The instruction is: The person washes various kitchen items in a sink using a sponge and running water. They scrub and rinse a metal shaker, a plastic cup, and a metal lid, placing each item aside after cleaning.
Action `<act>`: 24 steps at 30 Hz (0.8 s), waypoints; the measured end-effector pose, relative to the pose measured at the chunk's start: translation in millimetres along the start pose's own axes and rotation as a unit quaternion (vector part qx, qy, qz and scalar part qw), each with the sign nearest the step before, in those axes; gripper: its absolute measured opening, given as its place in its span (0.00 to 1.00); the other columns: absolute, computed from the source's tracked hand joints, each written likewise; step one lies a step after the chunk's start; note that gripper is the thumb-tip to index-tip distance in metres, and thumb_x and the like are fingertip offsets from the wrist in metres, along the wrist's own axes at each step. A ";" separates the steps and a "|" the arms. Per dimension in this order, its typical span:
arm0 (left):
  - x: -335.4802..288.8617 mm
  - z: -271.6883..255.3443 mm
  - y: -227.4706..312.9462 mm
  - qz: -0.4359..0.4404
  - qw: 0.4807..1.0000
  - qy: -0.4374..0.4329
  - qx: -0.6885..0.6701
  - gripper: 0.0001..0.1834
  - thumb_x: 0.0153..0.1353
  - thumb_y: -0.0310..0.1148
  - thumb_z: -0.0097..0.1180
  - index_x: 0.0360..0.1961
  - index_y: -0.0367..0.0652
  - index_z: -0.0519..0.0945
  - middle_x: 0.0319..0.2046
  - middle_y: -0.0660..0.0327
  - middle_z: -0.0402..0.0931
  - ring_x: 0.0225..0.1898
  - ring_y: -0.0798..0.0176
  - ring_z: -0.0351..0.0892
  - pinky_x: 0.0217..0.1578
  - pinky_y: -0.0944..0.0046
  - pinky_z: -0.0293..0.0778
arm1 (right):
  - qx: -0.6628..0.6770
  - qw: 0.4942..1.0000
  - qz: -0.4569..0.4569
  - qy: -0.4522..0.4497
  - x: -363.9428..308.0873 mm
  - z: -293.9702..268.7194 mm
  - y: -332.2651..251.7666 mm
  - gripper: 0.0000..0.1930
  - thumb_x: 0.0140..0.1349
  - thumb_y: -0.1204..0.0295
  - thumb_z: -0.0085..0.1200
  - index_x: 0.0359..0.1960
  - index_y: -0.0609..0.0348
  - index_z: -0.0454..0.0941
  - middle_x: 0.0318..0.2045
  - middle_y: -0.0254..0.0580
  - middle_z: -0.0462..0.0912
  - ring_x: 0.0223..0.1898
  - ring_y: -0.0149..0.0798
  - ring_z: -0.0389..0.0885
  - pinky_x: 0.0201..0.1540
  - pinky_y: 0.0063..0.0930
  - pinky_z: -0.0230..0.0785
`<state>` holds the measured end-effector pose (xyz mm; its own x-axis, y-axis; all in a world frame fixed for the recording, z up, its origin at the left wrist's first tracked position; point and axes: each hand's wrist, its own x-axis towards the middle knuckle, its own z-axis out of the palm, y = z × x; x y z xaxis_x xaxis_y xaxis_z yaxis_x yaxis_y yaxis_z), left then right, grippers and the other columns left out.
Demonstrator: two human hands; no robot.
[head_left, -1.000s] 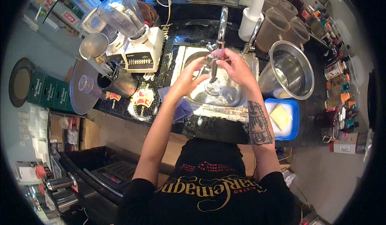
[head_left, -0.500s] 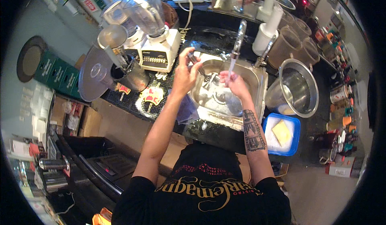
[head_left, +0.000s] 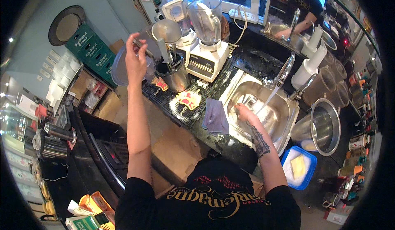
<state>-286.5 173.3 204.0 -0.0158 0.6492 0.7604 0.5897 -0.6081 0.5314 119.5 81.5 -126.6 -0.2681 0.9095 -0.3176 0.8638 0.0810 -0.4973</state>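
My left hand (head_left: 135,59) is raised at the left, closed around a slim dark-handled utensil (head_left: 144,49); its exact kind is unclear. The utensil points toward a metal canister (head_left: 177,78) of upright bar tools, where a round strainer (head_left: 166,31) also sticks up. Low in the steel sink (head_left: 284,128), my right hand (head_left: 246,114) has its fingers curled together, and what they hold, if anything, is hidden. Shiny metal pieces (head_left: 250,101) lie in the basin just beyond it. Water runs from the tap (head_left: 284,70) into the sink.
A blue-grey cloth (head_left: 215,117) hangs over the counter's front edge beside the sink. Blenders (head_left: 207,61) stand behind the canister. To the right are a large steel bucket (head_left: 325,127) and a blue tub (head_left: 302,184) holding suds and a yellow sponge (head_left: 299,167).
My left hand has carried the utensil from above the sink leftward to the canister. My right hand has left the water stream and sits at the basin's near left. The view has turned left.
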 end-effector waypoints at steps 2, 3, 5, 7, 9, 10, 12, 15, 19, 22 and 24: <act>-4.9 9.3 -19.3 0.012 0.999 0.003 0.033 0.26 0.63 0.22 0.55 0.61 0.46 0.66 0.38 0.58 0.75 0.36 0.66 0.75 0.40 0.67 0.74 | -0.009 1.000 0.001 0.027 10.3 8.8 7.0 0.26 0.47 0.84 0.52 0.53 0.63 0.74 0.52 0.54 0.73 0.55 0.55 0.73 0.59 0.36 0.67; -5.8 10.4 -16.6 -0.002 0.998 0.020 0.053 0.26 0.62 0.23 0.56 0.61 0.45 0.66 0.38 0.58 0.75 0.36 0.66 0.76 0.39 0.66 0.74 | -0.016 0.999 -0.004 0.044 8.2 9.6 5.3 0.25 0.47 0.84 0.53 0.52 0.63 0.74 0.50 0.54 0.74 0.54 0.55 0.74 0.58 0.37 0.68; -4.4 15.0 -12.6 -0.033 0.995 0.051 0.085 0.26 0.62 0.26 0.58 0.60 0.45 0.67 0.38 0.56 0.75 0.35 0.64 0.76 0.39 0.64 0.74 | -0.029 0.997 -0.008 0.077 0.8 6.8 5.3 0.23 0.48 0.82 0.54 0.51 0.63 0.75 0.48 0.54 0.74 0.52 0.55 0.75 0.56 0.39 0.69; -3.5 16.6 -9.2 -0.014 0.992 0.044 0.116 0.26 0.60 0.28 0.61 0.59 0.44 0.68 0.39 0.53 0.75 0.34 0.58 0.76 0.38 0.60 0.74 | -0.004 0.994 -0.036 0.108 -14.0 -7.5 -7.7 0.18 0.49 0.81 0.56 0.45 0.63 0.75 0.44 0.56 0.75 0.50 0.57 0.75 0.52 0.43 0.71; -3.1 18.4 -8.3 0.002 0.989 0.020 0.145 0.26 0.59 0.28 0.62 0.58 0.46 0.68 0.43 0.53 0.75 0.35 0.52 0.77 0.38 0.56 0.74 | 0.016 0.991 -0.047 0.124 -23.1 -23.3 -19.7 0.17 0.50 0.79 0.57 0.44 0.62 0.74 0.45 0.54 0.75 0.50 0.56 0.75 0.52 0.43 0.71; -4.4 21.5 -11.4 0.002 0.986 0.008 0.165 0.24 0.60 0.29 0.61 0.57 0.46 0.69 0.43 0.53 0.75 0.36 0.51 0.78 0.38 0.55 0.74 | 0.015 0.991 -0.043 0.126 -25.6 -27.6 -19.2 0.19 0.51 0.76 0.61 0.46 0.59 0.72 0.46 0.52 0.74 0.50 0.55 0.76 0.52 0.45 0.71; -15.7 28.2 -30.9 0.000 0.977 -0.015 0.212 0.20 0.62 0.33 0.58 0.55 0.47 0.71 0.43 0.52 0.75 0.37 0.50 0.78 0.39 0.55 0.75 | 0.006 0.992 -0.022 0.128 -34.3 -42.1 -32.4 0.21 0.50 0.74 0.63 0.46 0.57 0.71 0.46 0.50 0.74 0.50 0.54 0.76 0.51 0.45 0.71; -26.8 41.1 -44.1 0.060 0.954 0.018 0.293 0.13 0.66 0.33 0.53 0.50 0.44 0.76 0.46 0.52 0.75 0.42 0.51 0.78 0.43 0.57 0.74 | -0.001 0.988 -0.018 0.153 -60.5 -65.7 -45.2 0.24 0.47 0.74 0.67 0.45 0.54 0.70 0.46 0.50 0.71 0.48 0.56 0.76 0.51 0.47 0.72; -65.6 71.6 28.4 0.030 0.996 0.074 0.043 0.11 0.65 0.26 0.50 0.47 0.40 0.77 0.47 0.55 0.75 0.46 0.58 0.77 0.48 0.61 0.72 | 0.014 0.977 -0.016 0.211 -86.7 -88.1 -30.3 0.25 0.45 0.75 0.68 0.45 0.53 0.69 0.45 0.50 0.68 0.49 0.58 0.74 0.50 0.46 0.70; -133.6 147.5 67.7 -0.052 0.958 -0.160 -0.234 0.13 0.61 0.22 0.53 0.48 0.36 0.76 0.46 0.56 0.75 0.48 0.61 0.75 0.51 0.62 0.70 | 0.040 0.978 -0.025 0.205 -103.0 -114.0 -29.9 0.26 0.47 0.71 0.68 0.47 0.54 0.68 0.46 0.53 0.74 0.50 0.58 0.75 0.50 0.44 0.70; -182.0 205.9 101.2 -0.021 0.915 -0.310 -0.258 0.28 0.56 0.27 0.62 0.59 0.40 0.71 0.52 0.51 0.72 0.55 0.53 0.73 0.56 0.56 0.68 | 0.044 0.978 0.013 0.202 -117.7 -130.8 -38.9 0.27 0.48 0.69 0.67 0.49 0.55 0.68 0.45 0.54 0.78 0.50 0.57 0.76 0.50 0.44 0.70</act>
<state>-57.7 87.7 42.5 0.5258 0.7141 0.4621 0.1369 -0.6073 0.7826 173.3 24.7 35.7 -0.0415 0.9991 0.0045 0.8228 0.0367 -0.5671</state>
